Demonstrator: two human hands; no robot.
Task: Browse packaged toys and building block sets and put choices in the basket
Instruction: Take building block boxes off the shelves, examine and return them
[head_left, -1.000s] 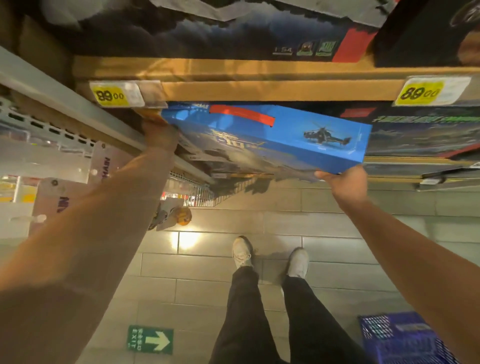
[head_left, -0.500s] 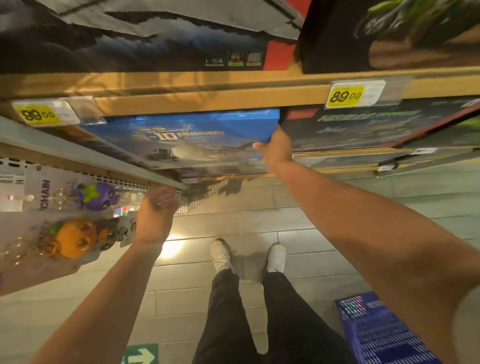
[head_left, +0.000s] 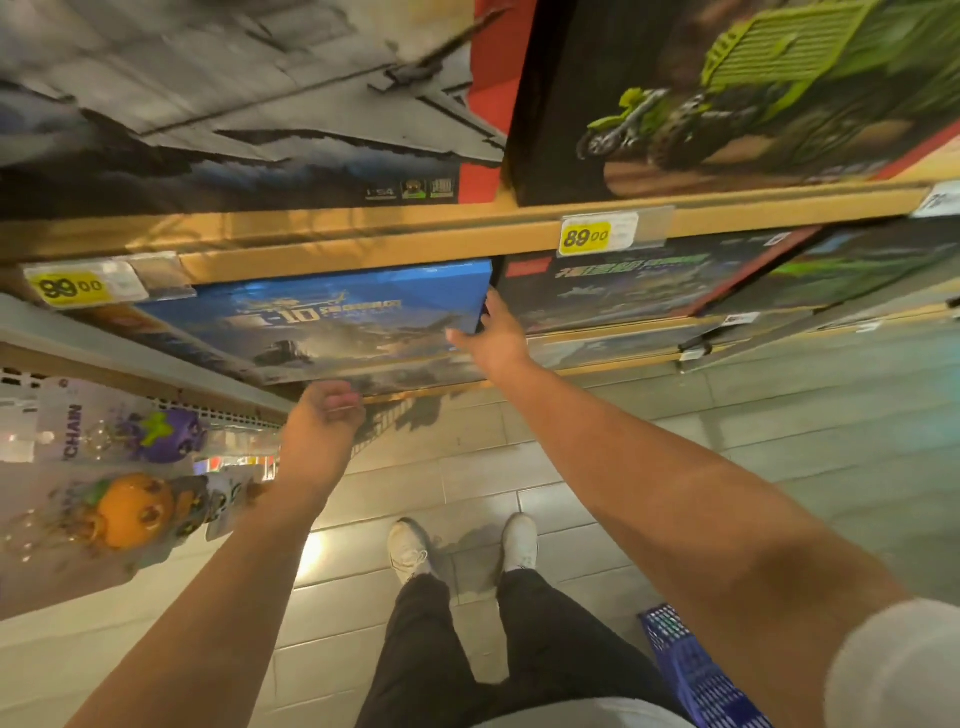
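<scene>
- Right hand (head_left: 493, 335) lies spread against the right edge of the blue box (head_left: 332, 317), fingers extended along that edge.
- Left hand (head_left: 322, 423) is curled just below the box's lower edge, fingertips bent in; whether it touches the box is unclear.
- Blue box stands on the wooden shelf (head_left: 363, 244), beside a dark box (head_left: 623, 286).
- Blue basket (head_left: 696, 670) sits on the tiled floor (head_left: 571, 441), by the right foot.

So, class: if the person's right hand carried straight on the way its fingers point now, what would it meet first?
Probably the blue box. The right hand is already at its right edge, fingers pointing up into the narrow gap beside the dark box. Depth is unclear, so it may slip between them.
</scene>
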